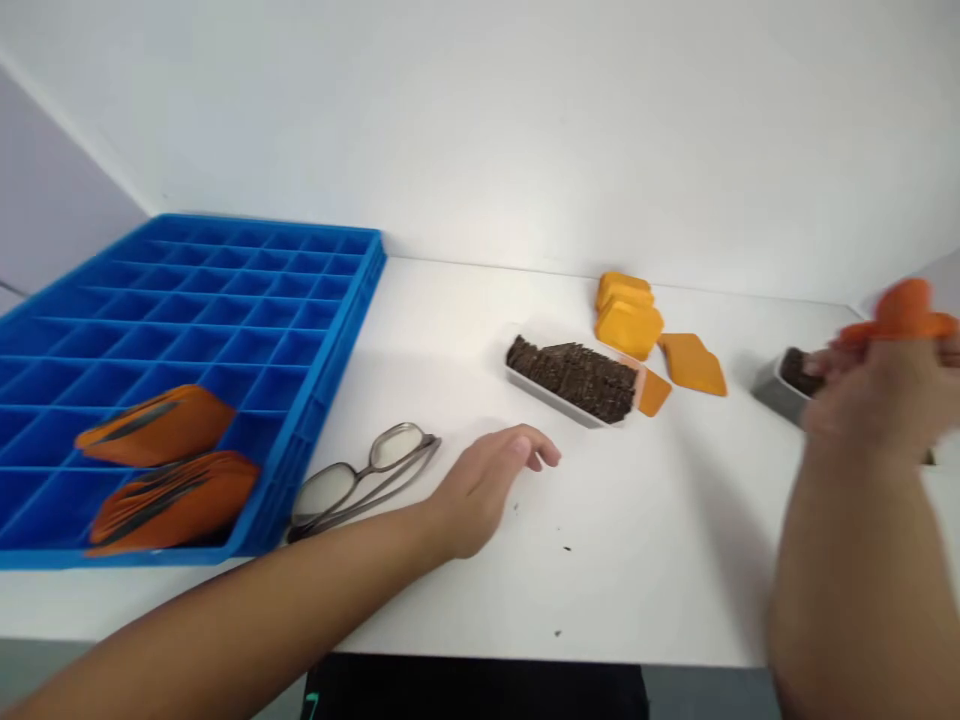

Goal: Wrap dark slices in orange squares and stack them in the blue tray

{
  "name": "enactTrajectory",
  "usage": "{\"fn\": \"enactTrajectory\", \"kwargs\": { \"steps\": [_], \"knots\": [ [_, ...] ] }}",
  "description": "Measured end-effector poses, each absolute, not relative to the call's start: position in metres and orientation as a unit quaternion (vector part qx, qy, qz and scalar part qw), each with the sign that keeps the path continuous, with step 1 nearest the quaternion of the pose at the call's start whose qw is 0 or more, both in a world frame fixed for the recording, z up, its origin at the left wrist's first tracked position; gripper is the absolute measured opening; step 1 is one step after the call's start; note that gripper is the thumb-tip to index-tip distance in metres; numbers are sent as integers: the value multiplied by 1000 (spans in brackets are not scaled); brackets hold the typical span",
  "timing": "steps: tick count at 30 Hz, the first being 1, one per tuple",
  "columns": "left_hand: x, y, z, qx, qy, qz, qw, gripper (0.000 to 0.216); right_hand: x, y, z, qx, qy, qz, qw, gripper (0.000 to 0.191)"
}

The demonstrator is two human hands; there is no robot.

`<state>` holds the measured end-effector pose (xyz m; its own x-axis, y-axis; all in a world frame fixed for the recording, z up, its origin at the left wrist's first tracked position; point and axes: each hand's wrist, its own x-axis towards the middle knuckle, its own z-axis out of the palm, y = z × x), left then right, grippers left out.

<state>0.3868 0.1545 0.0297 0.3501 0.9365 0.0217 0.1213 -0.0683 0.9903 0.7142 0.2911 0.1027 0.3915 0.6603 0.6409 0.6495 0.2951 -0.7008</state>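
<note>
So here we've got our left hand (487,485) resting palm-down on the white worktop (465,330), fingers loose and slightly curled, gripping nothing. Just beside its wrist lies a pair of grey-framed glasses (367,478), folded up, leaning against the edge of the big blue plastic compartment tray (247,300). That tray has two stacks of flat orange pouches with dark stripes (169,465) sitting in its near compartments.

Our right hand (874,400) is raised at the right edge, pretty blurred, fingers pinched on a small orange piece (904,312) at the top. Right behind it there's a small grey tray with dark stuff in it (787,380), partly hidden by the hand.

In the middle of the worktop, a bit past our left fingers, sits a clear shallow tray packed with dark brown sheets (574,378). Next to that is a pile of yellow-orange pads (628,312), with a couple of flat orange ones (691,362) lying loose alongside.
</note>
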Motion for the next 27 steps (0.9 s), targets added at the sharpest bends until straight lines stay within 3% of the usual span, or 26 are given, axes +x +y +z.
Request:
{"fn": "enactTrajectory", "kwargs": {
  "steps": [5, 8, 13, 19, 23, 27],
  "knots": [
    [394, 152, 34, 639, 460, 333, 519, 63, 706, 296, 67, -729, -558, 3, 396, 50],
    [394, 150, 34, 651, 450, 334, 512, 61, 702, 299, 52, -781, -569, 56, 253, 65],
    [391, 150, 33, 633, 417, 362, 542, 57, 702, 303, 39, -814, -563, 113, 90, 53],
    [389, 148, 30, 620, 395, 395, 551, 55, 698, 307, 47, -822, -561, 79, 60, 48],
    [389, 147, 23, 607, 359, 474, 527, 56, 699, 309, 49, -821, -561, 51, 91, 38],
    [388, 146, 20, 601, 344, 507, 513, 55, 705, 308, 51, -812, -564, 23, 149, 46]
  ]
}}
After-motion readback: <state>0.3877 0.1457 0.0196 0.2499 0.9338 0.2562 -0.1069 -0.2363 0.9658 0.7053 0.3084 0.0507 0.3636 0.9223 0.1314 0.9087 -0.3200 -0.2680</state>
